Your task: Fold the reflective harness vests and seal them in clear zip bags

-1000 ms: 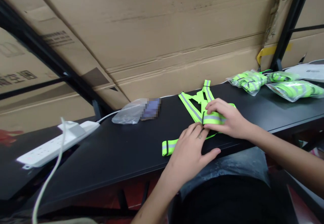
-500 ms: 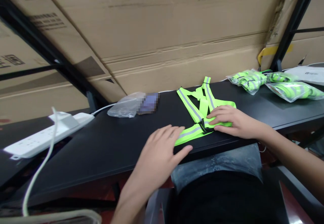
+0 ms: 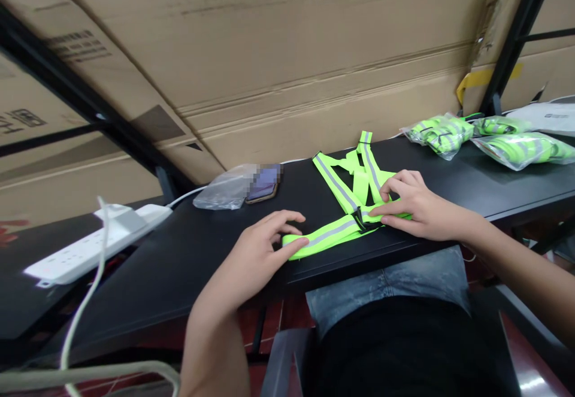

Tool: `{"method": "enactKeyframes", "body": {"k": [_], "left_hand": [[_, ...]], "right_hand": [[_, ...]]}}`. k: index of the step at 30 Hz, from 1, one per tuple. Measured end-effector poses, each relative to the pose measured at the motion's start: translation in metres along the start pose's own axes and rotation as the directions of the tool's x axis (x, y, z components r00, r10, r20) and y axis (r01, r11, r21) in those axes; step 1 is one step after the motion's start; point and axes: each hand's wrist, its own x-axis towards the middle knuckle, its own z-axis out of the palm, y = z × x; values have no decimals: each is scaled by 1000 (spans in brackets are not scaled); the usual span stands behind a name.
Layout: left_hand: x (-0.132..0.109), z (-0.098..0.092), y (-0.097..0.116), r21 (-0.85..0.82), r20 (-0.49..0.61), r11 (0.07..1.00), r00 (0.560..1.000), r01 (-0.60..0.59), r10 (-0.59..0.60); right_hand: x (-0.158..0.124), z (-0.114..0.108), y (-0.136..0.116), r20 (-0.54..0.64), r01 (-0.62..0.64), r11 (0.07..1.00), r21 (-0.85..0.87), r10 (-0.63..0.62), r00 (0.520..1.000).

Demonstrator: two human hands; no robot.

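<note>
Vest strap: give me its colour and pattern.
The vest strap is neon green with a grey centre stripe, clearest in the head view.

One left hand (image 3: 256,247) and one right hand (image 3: 420,214) show. The table (image 3: 188,259) carries one lime reflective harness (image 3: 335,184) with one black buckle (image 3: 362,220). At upper right lie three clear bags of green reflective straps (image 3: 438,135) and one white packet (image 3: 545,115). Centre: one phone (image 3: 265,184), one clear bag (image 3: 220,190). Left: one white power strip (image 3: 90,247).
</note>
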Motion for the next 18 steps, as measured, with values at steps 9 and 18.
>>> {"method": "enactKeyframes", "body": {"k": [9, 18], "left_hand": [[8, -6, 15, 299, 171, 952, 985, -63, 11], [-3, -28, 16, 384, 324, 921, 944, -70, -63]], "right_hand": [[-2, 2, 1, 23, 3, 995, 99, -5, 1000], [-2, 6, 5, 29, 41, 993, 111, -45, 999]]}}
